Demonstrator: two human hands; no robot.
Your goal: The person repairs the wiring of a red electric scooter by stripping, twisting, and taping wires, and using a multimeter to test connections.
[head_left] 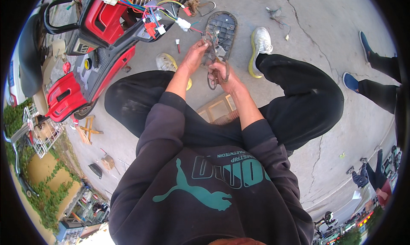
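My right hand (223, 76) grips a pair of brown, rusty-looking scissors (215, 53) by the looped handles, with the blades pointing away from me. My left hand (194, 57) is closed in a pinch near the blade tips; a thin wire seems to run there, but what its fingers hold is too small to make out. Just beyond both hands, a dark ribbed oval plastic panel (229, 25) lies on the ground with wires and small parts on it. From the red scooter (102, 25) at the upper left hang coloured wires with white connectors (183, 24) and red ones.
A small wooden stool (217, 109) shows under me, between my legs. Loose wires (276, 16) and a small connector (177, 43) lie on the concrete. Another person's blue shoes (351, 82) are at the right. A wooden folding frame (89, 129) stands left.
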